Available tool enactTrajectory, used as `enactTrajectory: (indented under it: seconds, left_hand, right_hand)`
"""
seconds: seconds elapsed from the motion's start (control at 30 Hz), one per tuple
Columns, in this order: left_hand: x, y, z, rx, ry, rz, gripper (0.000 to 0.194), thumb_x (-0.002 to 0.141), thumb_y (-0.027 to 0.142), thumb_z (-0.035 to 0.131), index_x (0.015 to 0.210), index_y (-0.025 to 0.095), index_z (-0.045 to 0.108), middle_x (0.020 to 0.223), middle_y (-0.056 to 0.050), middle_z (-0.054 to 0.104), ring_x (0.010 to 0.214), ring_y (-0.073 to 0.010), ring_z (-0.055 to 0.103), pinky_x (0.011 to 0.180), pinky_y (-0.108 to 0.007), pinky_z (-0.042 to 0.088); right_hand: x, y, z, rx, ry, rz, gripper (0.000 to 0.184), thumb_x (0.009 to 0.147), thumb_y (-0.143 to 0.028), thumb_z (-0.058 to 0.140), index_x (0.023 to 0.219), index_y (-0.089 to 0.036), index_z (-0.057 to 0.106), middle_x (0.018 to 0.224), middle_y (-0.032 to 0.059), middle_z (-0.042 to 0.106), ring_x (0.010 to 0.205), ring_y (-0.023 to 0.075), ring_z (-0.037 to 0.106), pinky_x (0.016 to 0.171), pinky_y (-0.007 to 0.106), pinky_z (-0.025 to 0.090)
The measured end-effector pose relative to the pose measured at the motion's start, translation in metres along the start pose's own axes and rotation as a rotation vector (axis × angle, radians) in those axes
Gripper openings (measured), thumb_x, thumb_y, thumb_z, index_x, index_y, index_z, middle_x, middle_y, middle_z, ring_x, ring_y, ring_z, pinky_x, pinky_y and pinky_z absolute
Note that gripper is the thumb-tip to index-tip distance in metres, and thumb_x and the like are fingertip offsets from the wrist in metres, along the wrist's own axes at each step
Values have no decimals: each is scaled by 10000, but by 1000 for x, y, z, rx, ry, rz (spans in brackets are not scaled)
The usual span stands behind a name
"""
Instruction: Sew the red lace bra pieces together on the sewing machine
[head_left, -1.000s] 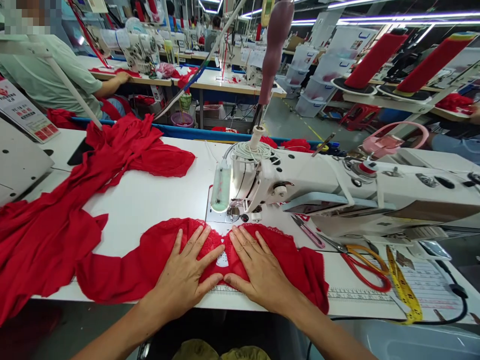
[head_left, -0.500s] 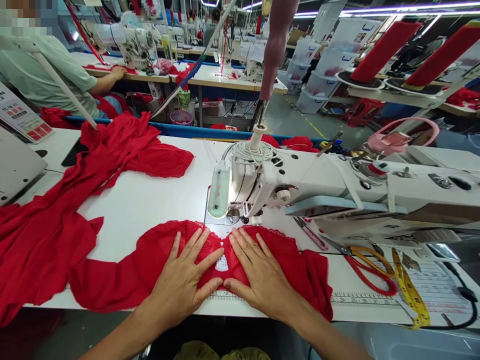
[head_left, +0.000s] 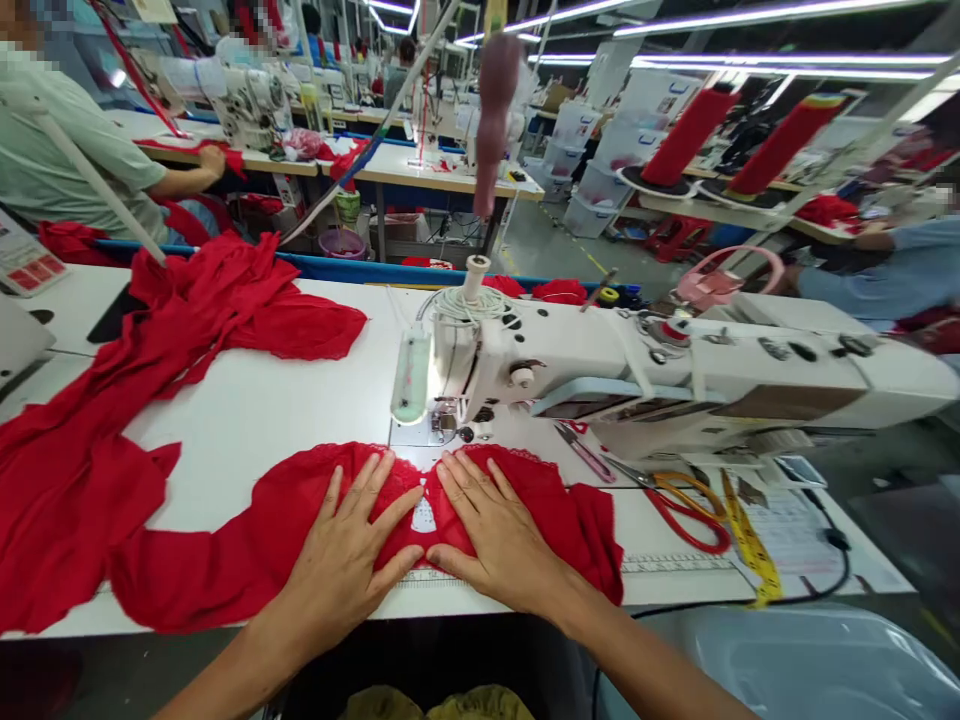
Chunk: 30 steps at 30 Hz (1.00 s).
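Red lace-edged garment (head_left: 285, 510), one: lying on the white table (head_left: 255, 400), just in front of the sewing machine (head_left: 585, 350). Left hand (head_left: 349, 540): pressing flat on its left part, fingers spread, gripping nothing. Right hand (head_left: 487, 525): pressing flat on its right part, likewise spread and ungripping. Scissors (head_left: 686, 510): resting right of the garment.

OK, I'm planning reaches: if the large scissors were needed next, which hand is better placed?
Likely the right hand: it lies flat on the red fabric, on the side nearer the large scissors. The left hand also rests on the fabric, but farther off.
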<state>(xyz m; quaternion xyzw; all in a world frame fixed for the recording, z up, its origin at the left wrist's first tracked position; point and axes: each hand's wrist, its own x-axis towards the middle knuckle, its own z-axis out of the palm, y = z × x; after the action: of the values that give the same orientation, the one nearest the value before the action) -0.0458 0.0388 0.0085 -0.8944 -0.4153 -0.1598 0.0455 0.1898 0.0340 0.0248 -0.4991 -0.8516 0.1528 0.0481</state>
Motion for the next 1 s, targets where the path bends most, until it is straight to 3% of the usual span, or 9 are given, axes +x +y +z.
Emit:
enactTrajectory:
  seconds: [0.07, 0.2, 0.3, 0.37, 0.5, 0.6, 0.77, 0.9, 1.0]
  left_hand:
    - [2, 4, 1, -3, 91, 40, 465, 1012, 416, 486, 1440, 242, 530, 1588, -127, 392, 1484, -346, 319, 1200, -578, 247]
    - [8, 9, 6, 17, 194, 150, 420, 1055, 308, 364, 1303, 113, 641, 1325, -132, 669, 1299, -288, 569, 1250, -495, 171]
    - [10, 7, 9, 28, 209, 170, 433, 1057, 340, 368, 1276, 102, 655, 1279, -137, 696, 1231, -290, 622, 1248, -506, 161]
    - [10, 5, 9, 4, 221, 164, 425, 1053, 360, 391, 1296, 119, 643, 1284, -126, 695, 1221, -276, 630, 1250, -504, 155]
    - [9, 5, 7, -6, 237, 143, 420, 1054, 380, 403, 1289, 134, 650, 1264, -108, 707, 1199, -265, 642, 1255, -505, 126]
    - [9, 6, 5, -2, 233, 124, 430, 1058, 391, 394, 1283, 132, 654, 1259, -93, 710, 1205, -258, 635, 1263, -490, 96]
    - [7, 9, 3, -13, 216, 94, 443, 1058, 411, 390, 1302, 139, 642, 1251, -79, 703, 1225, -231, 617, 1272, -449, 77]
    - [4, 10, 5, -21, 217, 56, 439, 1054, 423, 402, 1331, 159, 618, 1254, -75, 699, 1241, -233, 601, 1268, -474, 108]
    - [2, 11, 8, -41, 214, 49, 441, 1049, 437, 413, 1327, 164, 618, 1255, -70, 700, 1242, -240, 600, 1267, -496, 109]
  right_hand:
    - [0, 0, -1, 7, 7, -12, 867, 965, -685, 405, 1595, -127, 195, 1655, 104, 171, 1544, 245, 114, 1251, 502, 117]
    - [-1, 1, -3, 6, 40, -35, 873, 966, -699, 386, 1592, -118, 202, 1660, 102, 157, 1547, 232, 86, 1256, 486, 84]
    - [-3, -1, -8, -1, 53, -66, 847, 969, -675, 422, 1580, -115, 246, 1649, 112, 209, 1539, 245, 138, 1249, 492, 124]
    - [-5, 0, -14, -10, 105, -94, 719, 993, -603, 450, 1535, -138, 368, 1612, 105, 326, 1504, 246, 262, 1234, 482, 193]
    - [-14, 17, -28, -102, 451, 86, 329, 1039, -327, 457, 1259, -202, 668, 1278, 76, 697, 1154, 217, 634, 1036, 394, 446]
    - [-21, 31, -48, -230, 658, 172, 290, 1020, -206, 451, 1092, -175, 730, 972, 69, 772, 868, 203, 694, 822, 333, 508]
    - [-27, 14, -93, -432, 783, -64, 211, 997, -169, 521, 1076, -158, 716, 758, 31, 723, 684, 146, 644, 698, 258, 459]
    - [-26, -7, -108, -536, 650, -89, 261, 996, -139, 480, 875, -168, 709, 624, 7, 659, 585, 133, 597, 605, 258, 401]
    - [-26, -13, -116, -520, 695, -202, 190, 987, -110, 511, 963, -144, 696, 691, 18, 699, 629, 130, 629, 643, 249, 443]
